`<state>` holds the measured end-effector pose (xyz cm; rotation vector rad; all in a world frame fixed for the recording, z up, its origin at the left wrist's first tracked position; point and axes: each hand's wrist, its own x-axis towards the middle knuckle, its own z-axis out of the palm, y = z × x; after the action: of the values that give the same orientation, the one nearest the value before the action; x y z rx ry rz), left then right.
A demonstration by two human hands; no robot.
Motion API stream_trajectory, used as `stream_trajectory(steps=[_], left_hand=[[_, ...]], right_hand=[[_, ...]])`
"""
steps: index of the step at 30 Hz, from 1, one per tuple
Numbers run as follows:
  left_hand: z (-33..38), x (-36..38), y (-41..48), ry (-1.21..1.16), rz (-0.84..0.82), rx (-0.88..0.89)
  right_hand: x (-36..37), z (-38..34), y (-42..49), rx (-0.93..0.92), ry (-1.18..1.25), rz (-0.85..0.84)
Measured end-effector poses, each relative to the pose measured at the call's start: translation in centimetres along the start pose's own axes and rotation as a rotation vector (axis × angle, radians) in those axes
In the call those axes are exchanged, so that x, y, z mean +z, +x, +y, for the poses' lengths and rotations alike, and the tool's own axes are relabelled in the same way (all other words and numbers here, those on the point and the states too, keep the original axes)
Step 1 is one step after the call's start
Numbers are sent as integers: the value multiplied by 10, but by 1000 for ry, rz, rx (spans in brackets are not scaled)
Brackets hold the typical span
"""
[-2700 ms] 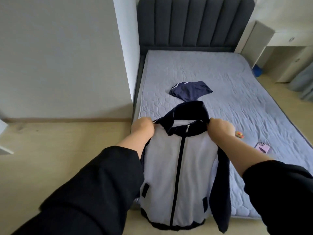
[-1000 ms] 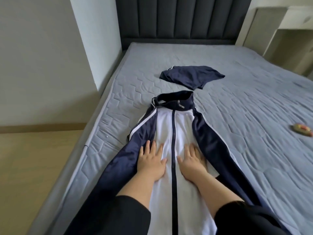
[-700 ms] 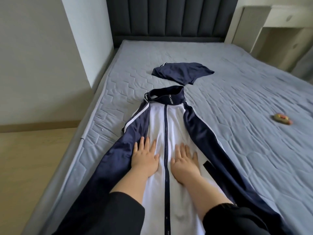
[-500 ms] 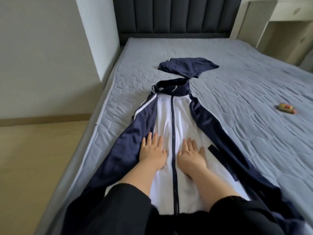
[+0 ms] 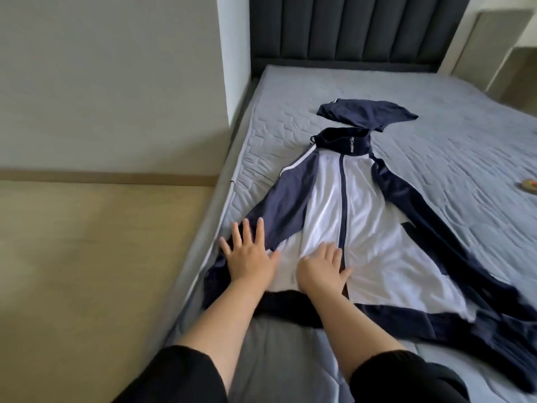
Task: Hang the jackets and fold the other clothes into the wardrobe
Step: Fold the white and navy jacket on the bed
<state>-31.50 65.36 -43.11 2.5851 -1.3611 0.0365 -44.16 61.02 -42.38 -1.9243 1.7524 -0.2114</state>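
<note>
A white and navy zip jacket (image 5: 357, 210) lies flat and face up on the grey mattress (image 5: 436, 146), collar toward the headboard, sleeves spread along its sides. My left hand (image 5: 248, 254) presses flat, fingers spread, on the jacket's left sleeve near the bed's left edge. My right hand (image 5: 321, 267) lies flat on the white front just left of the zip, close to the hem. Neither hand grips anything. A folded navy garment (image 5: 366, 113) rests beyond the collar.
A dark padded headboard (image 5: 348, 27) stands at the far end. A white wall panel (image 5: 235, 53) borders the bed's left side, with wooden floor (image 5: 87, 257) beside it. A small orange object (image 5: 527, 187) lies at the right edge. Pale furniture (image 5: 499, 39) stands at the back right.
The jacket went from held up by the collar to lying flat on the bed. My hands have slid down toward the hem, and the left hand has moved out onto the left sleeve.
</note>
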Motion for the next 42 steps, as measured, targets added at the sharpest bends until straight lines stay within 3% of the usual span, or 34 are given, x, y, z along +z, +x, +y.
stream_trajectory(steps=[4, 6, 8, 10, 12, 14, 16, 18, 19, 21, 23, 26, 31, 34, 36, 38, 42], left_hand=[[-39, -26, 18, -141, -204, -104], [-57, -45, 29, -307, -411, -70], [-71, -60, 32, -304, -642, -19], [-82, -68, 31, -333, -735, -68], [-92, -77, 32, -377, -488, -171], [-104, -89, 34, -428, 21, -348], [-122, -102, 37, -643, 477, -477], [-145, -113, 48, -1016, 709, -678], [-157, -114, 54, -1169, 723, -781], [-168, -113, 60, -1130, 550, -811], [-158, -105, 57, -879, 350, -616], [-116, -88, 49, -815, 74, -382], [-30, -69, 28, -714, -95, -3], [9, -60, 14, -734, -313, 136], [28, -56, 5, -551, -514, 310], [41, -55, -3, -205, -634, 457], [50, -58, -18, 196, -705, 561]], right_hand=[[15, 9, 0, -39, -122, 70], [14, 9, 2, -30, -131, 50], [14, 8, 3, -27, -143, 37], [14, 9, 3, -26, -155, 33], [13, 10, 4, -15, -161, 22], [13, 9, 4, -6, -164, 6], [12, 7, 4, -1, -173, -2], [10, 7, 5, 3, -180, -6], [10, 7, 5, 3, -184, -7], [10, 6, 5, 4, -190, -7], [10, 5, 5, 2, -193, -8], [10, 6, 6, -7, -189, -16], [0, 14, 10, -79, -214, -67], [-18, 31, 10, -223, -222, -104], [-31, 47, 4, -323, -243, -134], [-44, 64, -6, -332, -188, -149], [-67, 95, -28, -346, -115, -299]])
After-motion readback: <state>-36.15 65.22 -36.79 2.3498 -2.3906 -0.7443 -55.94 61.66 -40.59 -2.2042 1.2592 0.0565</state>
